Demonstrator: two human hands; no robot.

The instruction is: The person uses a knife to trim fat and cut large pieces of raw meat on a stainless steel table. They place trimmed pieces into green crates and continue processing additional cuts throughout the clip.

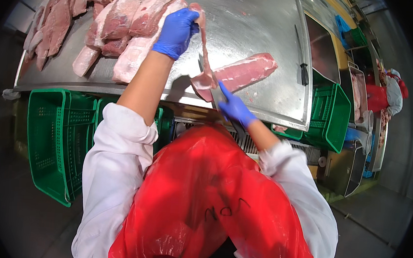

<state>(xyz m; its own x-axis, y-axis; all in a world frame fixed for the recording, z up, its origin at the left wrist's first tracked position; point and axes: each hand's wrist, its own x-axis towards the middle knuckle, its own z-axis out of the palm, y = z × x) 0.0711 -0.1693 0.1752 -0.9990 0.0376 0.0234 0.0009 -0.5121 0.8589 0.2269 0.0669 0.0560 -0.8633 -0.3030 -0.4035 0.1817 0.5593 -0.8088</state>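
A long piece of pale pink meat (249,73), like a trimmed loin, lies slantwise on the metal table. My left hand (176,33), in a blue glove, is closed on the upper end of a thin strip of meat (203,36) and holds it raised. The strip runs down to the near-left end of the loin, where it appears still joined. There, the blade of a knife (217,93) crosses the meat at the strip's base. My right hand (236,109), also blue-gloved, grips this knife, whose dark handle points toward me. Part of the blade is hidden behind the strip.
Several large cuts of meat (120,22) are heaped at the table's left. Another knife (303,71) lies along the right edge of the metal table (243,16). Green crates (47,139) stand below at left, another green crate (332,114) at right. A person in red (378,97) is far right.
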